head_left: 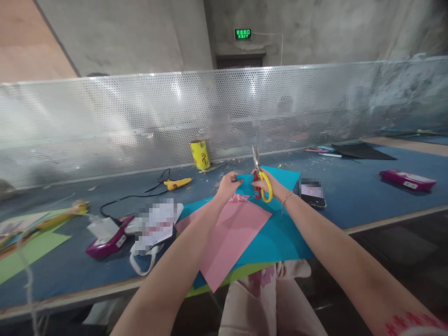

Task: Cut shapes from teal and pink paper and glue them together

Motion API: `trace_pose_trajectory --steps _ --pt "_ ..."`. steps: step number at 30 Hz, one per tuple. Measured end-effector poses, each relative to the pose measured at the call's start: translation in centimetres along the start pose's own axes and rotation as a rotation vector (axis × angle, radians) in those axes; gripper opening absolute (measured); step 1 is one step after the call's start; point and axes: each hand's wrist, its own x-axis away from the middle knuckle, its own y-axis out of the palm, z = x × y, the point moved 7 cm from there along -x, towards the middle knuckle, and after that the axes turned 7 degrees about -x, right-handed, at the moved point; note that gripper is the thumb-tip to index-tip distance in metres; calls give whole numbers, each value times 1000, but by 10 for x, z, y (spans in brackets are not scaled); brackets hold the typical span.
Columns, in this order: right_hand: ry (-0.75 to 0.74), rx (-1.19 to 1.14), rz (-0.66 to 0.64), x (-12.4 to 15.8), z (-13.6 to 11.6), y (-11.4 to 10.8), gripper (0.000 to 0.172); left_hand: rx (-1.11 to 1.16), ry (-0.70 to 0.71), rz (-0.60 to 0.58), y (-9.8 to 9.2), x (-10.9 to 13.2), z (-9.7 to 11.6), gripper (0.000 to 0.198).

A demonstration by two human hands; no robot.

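A small blue piece of paper [244,185] is pinched at its left side by my left hand [228,184]. My right hand [273,185] is closed on a pair of scissors [265,186] with red and yellow handles, its blades pointing up and away from the paper. The right fingertips also meet the blue piece's right side. Below my hands lies a pink sheet [234,238] on larger blue sheets [276,238], with a green sheet [241,272] under them at the table edge. A crumpled pink bit sits just under the blue piece.
On the blue table [357,186] stand a yellow can [199,155] and a yellow glue gun [178,184] with a black cord. Purple boxes [408,180] lie at both sides. A phone [312,193] is right of my hand. A perforated metal screen [157,121] runs along the back.
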Motion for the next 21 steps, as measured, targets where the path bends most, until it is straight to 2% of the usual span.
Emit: trace_pose_trajectory --steps 6,10,14,21 --pt "-20 23 24 3 -4 -1 29 -34 0 -4 0 2 3 9" --pt "70 41 52 1 5 -3 23 -163 45 11 -2 3 9 5" --pt "132 220 127 -4 15 -15 28 -204 82 30 -4 2 11 4" --pt "118 606 186 -3 20 -40 24 -184 29 181 -22 -3 4 5"
